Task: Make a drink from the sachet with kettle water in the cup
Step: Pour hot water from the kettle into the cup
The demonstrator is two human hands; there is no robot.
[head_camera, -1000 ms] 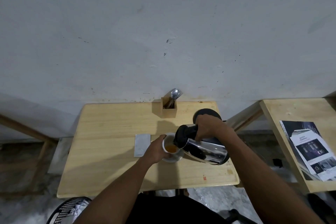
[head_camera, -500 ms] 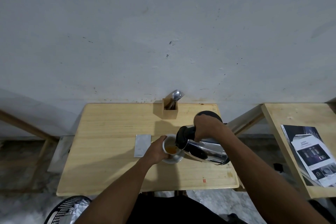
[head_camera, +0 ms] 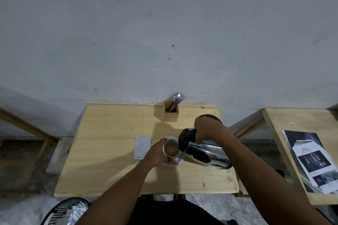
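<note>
A white cup (head_camera: 171, 150) stands on a white saucer (head_camera: 174, 162) in the middle of the wooden table (head_camera: 113, 133). Orange-brown liquid shows inside it. My left hand (head_camera: 155, 153) wraps the cup's left side. My right hand (head_camera: 207, 129) grips the black handle of a steel kettle (head_camera: 204, 153), which is tipped steeply to the left with its black top right at the cup's rim. A silver sachet (head_camera: 142, 147) lies flat just left of the cup.
A wooden holder (head_camera: 171, 114) with spoons and a fork stands at the table's back edge by the wall. The black kettle base (head_camera: 213, 117) sits behind my right hand. A second table (head_camera: 292, 122) at right carries printed leaflets (head_camera: 314, 159). A black mesh bin (head_camera: 64, 210) is at lower left.
The kettle has tipped a little further over the cup and the liquid level has risen slightly. Both hands keep their grips.
</note>
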